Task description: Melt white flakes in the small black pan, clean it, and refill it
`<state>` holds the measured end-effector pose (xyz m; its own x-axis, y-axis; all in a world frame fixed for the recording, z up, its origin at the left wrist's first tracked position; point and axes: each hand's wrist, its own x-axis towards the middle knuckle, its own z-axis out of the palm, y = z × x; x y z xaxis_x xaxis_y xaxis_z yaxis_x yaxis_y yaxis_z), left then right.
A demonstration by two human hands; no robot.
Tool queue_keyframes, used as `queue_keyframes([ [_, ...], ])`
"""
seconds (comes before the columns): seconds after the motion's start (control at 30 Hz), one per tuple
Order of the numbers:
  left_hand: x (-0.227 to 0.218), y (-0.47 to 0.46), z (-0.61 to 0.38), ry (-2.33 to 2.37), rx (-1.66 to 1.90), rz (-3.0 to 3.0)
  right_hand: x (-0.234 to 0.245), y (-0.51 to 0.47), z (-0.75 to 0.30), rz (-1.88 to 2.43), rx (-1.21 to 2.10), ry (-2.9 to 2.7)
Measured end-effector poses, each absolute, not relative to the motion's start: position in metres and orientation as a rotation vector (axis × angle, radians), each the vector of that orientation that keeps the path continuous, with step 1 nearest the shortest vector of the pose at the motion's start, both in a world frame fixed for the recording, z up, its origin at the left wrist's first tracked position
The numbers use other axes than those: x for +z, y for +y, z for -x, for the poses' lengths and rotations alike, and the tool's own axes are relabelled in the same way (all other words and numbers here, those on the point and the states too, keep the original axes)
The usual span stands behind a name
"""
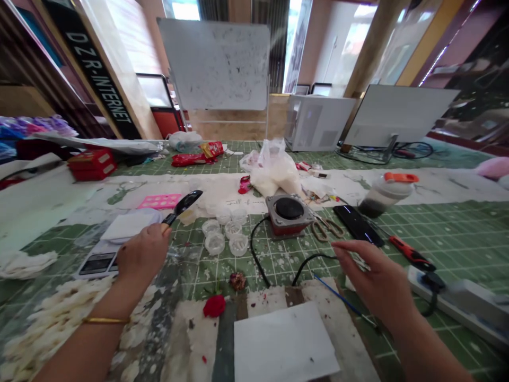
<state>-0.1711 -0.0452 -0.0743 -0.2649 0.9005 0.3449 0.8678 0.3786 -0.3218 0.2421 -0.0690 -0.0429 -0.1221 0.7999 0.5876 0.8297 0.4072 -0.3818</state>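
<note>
My left hand (143, 253) is closed around the handle of a black spoon (186, 202), whose bowl points up and away to the right. Beneath that hand lies a white digital scale (99, 262) with a folded white cloth (129, 225) on top. My right hand (376, 281) hovers over the mat with its fingers stretched out, holding nothing. Close to its fingertips runs a black cable (314, 257). Between the hands stand several small clear cups (215, 243) and a small hotplate (289, 215) with a black round top.
Scissors (326, 229), a phone (358, 225), a screwdriver (411, 253) and a power strip (469, 313) lie at right. An orange-lidded bottle (387, 193) stands behind. In front are a red rose (214, 306), white paper (284, 342) and pale flakes (51, 329). A plastic bag (274, 172) sits centrally.
</note>
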Motion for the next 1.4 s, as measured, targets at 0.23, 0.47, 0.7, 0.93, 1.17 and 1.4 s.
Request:
queue_keyframes([
  [0.23, -0.071, -0.046, 0.167, -2.188, 0.144, 1.493, -0.048, -0.066, -0.291, 1.648, -0.323, -1.954],
  [0.47, -0.070, -0.047, 0.166, -2.179, 0.148, 1.461, -0.069, -0.075, -0.323, 1.896, -0.438, -2.362],
  [0.7, -0.072, -0.045, 0.170, -2.200, 0.120, 1.502, -0.102, -0.070, -0.338, 1.709, -0.506, -2.490],
  [0.93, -0.071, -0.044, 0.172, -2.275, 0.073, 1.495, -0.036, -0.051, -0.346, 1.681, 0.011, -2.267],
  [1.17, -0.071, -0.046, 0.172, -2.250, 0.016, 1.518, 0.019, -0.026, -0.290, 1.550, 0.234, -1.798],
  [1.4, -0.064, -0.047, 0.169, -2.308, 0.027, 1.531, 0.010, 0.057, -0.239, 1.466, -0.030, -2.212],
])
